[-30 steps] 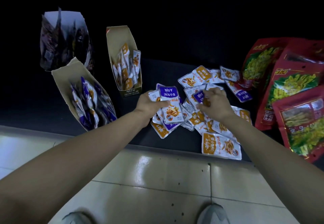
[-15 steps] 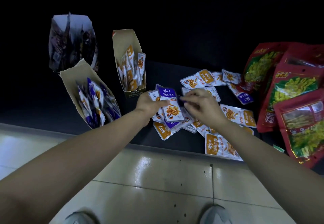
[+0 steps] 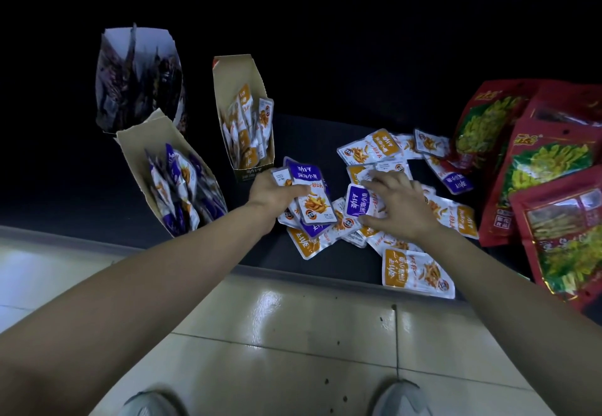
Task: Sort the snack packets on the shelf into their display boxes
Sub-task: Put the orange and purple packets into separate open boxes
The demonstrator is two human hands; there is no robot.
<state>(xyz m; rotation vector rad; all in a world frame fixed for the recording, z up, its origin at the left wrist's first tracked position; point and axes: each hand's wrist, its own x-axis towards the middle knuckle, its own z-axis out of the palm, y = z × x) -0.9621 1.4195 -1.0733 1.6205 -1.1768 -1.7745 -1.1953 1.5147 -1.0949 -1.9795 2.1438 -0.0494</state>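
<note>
two boxes: near box [image 3: 136, 145] purple-filled, far box [image 3: 233, 80] orange-filled; left grip [image 3: 273, 192] clasps purple stack [image 3: 314, 200], right grip [image 3: 400, 207] splayed on pile [image 3: 420, 272].

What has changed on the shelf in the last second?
The right hand swung left to the stack of purple packets that the left hand grips, then came back right and now lies spread over a purple packet in the loose pile; whether it grips it is unclear. The left hand with its stack, the display boxes and the red bags stayed put.
</note>
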